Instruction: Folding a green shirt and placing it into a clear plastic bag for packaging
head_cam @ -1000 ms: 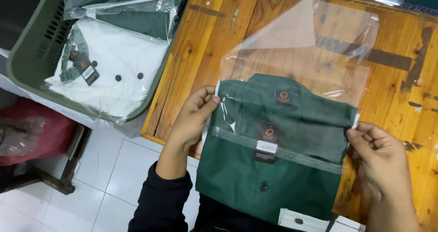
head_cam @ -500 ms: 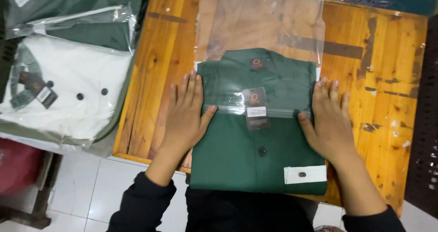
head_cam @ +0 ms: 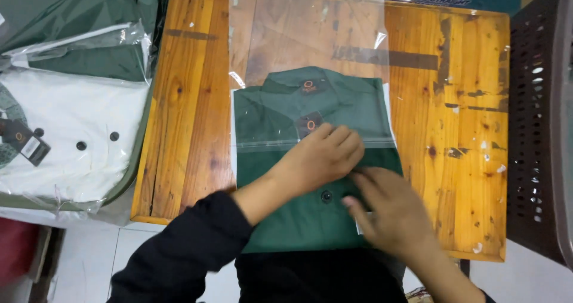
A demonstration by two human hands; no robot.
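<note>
A: what's the person wearing?
B: black long sleeve on the left arm, cuff bunched short of the wrist. left hand [head_cam: 319, 160] bare, no glove, no rings visible.
A: right side?
B: right hand [head_cam: 391, 210] bare too, motion-blurred. sleeve prob black, only a sliver at frame edge.

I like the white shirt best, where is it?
The white shirt lies bagged in the green basket at the head view's left, beside the wooden table, below a bagged green shirt.
</note>
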